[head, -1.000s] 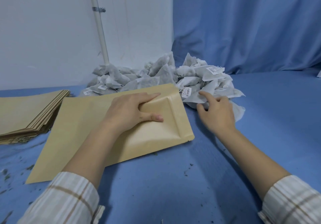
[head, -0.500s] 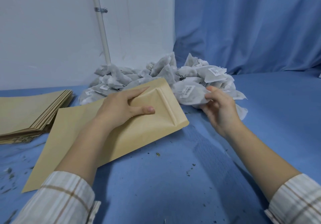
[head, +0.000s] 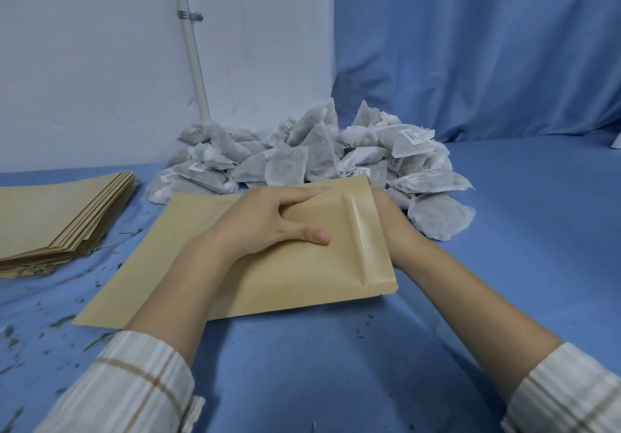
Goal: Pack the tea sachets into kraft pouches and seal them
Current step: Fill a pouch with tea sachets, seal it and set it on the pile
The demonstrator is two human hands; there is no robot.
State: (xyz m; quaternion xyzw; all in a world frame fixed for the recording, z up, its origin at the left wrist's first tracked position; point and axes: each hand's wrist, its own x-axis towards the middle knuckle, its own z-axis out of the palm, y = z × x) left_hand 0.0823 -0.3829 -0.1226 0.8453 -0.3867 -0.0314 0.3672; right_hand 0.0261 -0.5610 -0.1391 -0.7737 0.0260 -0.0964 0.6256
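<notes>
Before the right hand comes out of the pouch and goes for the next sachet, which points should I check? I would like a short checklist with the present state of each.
1. The left hand grips the kraft pouch near its open end: ok.
2. Pouch mouth is open enough for the right hand, whose fingers are hidden behind the mouth edge: ok.
3. Sachet released inside the pouch: cannot tell, the pouch wall hides it.
4. Zip strip free of tea crumbs: cannot tell.
5. More sachets within reach: ok, the sachet pile lies just behind the pouch.
6. Spare pouches ready: ok, the pouch stack lies at the left.
</notes>
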